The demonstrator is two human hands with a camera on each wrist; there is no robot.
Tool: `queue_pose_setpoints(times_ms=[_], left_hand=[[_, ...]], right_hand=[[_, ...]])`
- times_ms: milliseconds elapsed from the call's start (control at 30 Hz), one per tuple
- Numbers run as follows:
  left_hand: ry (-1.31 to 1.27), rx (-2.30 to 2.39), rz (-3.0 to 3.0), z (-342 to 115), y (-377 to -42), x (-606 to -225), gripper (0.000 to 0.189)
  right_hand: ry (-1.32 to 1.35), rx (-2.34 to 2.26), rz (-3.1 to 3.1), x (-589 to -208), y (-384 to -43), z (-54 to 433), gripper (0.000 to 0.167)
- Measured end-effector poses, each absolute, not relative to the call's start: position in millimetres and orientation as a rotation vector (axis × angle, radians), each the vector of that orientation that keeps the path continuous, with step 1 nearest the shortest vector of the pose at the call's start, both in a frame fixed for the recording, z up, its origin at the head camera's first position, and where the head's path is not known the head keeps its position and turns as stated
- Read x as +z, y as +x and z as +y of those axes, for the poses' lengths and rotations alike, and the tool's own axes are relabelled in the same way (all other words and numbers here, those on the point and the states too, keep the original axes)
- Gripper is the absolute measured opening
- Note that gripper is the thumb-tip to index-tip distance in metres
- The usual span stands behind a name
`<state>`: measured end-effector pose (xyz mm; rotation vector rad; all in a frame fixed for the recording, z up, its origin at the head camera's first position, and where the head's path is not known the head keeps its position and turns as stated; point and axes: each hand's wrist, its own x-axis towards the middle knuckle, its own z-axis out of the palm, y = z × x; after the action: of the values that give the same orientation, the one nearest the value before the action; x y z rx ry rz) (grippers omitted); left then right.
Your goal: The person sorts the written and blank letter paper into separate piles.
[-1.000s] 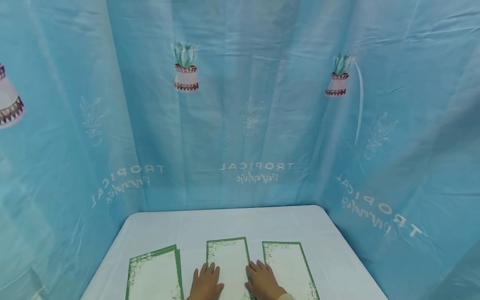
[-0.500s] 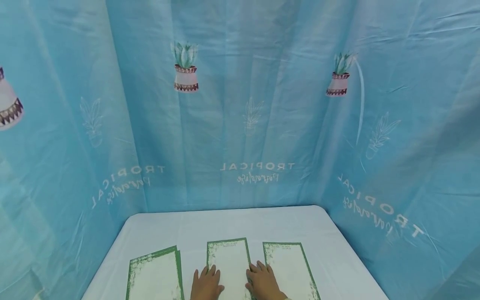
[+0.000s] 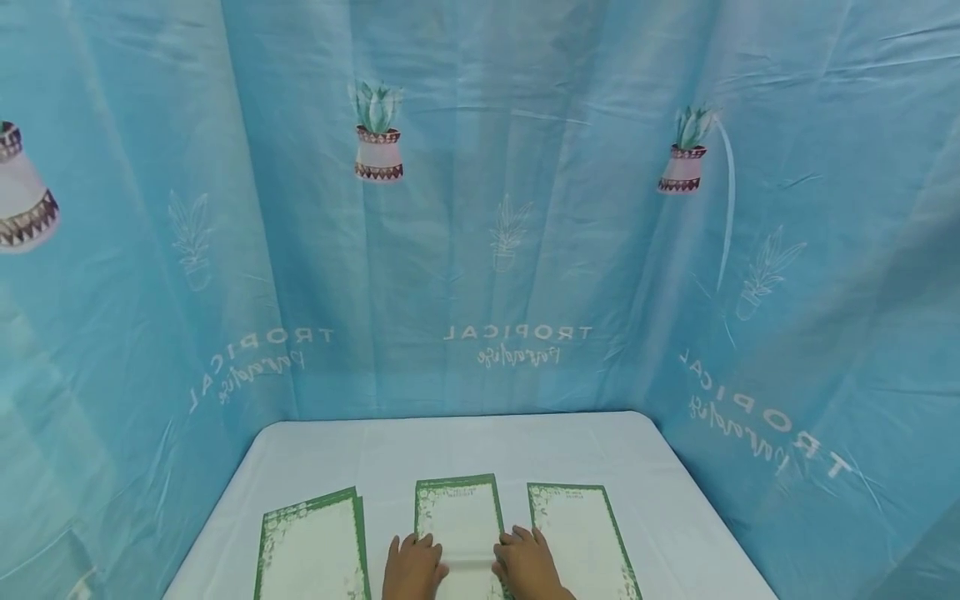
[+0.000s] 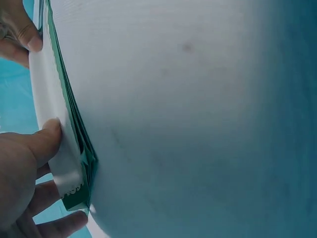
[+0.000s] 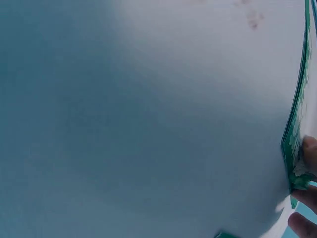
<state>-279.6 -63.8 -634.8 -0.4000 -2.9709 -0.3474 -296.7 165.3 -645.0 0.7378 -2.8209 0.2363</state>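
Well apart from the bench's far edge (image 3: 465, 422), your left hand (image 3: 412, 568) and right hand (image 3: 528, 565) grasp the middle papers (image 3: 463, 529) by opposite sides with curled fingers (image 4: 64, 225), probably for even control.

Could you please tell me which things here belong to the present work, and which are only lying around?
In the work:
- middle paper stack, bordered in green
- left hand and right hand, gripping its side edges

Not handled now:
- left paper stack
- right paper; possibly related, as the borders match
- blue curtain, background only
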Motion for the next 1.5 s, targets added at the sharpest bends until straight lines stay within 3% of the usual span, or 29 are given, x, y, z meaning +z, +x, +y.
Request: queue_pose_setpoints(times_ms=[167, 1033, 1267, 1500], left_hand=[[-0.414, -0.411, -2.937, -65, -275, -627, 0.019], [-0.484, -0.437, -2.632, -65, -269, -586, 0.030], [-0.556, -0.399, -2.496, -43, -269, -574, 0.032], [-0.645, -0.448, -2.500, 9, -277, -567, 0.034]], right_hand=[[0.717, 0.325, -2.768, -641, -292, 163, 0.012], [0.696, 0.606, -2.683, -586, -278, 168, 0.028], [0.626, 0.582, -2.623, -569, -271, 191, 0.031], [0.484, 0.559, -2.634, -560, -262, 242, 0.033]])
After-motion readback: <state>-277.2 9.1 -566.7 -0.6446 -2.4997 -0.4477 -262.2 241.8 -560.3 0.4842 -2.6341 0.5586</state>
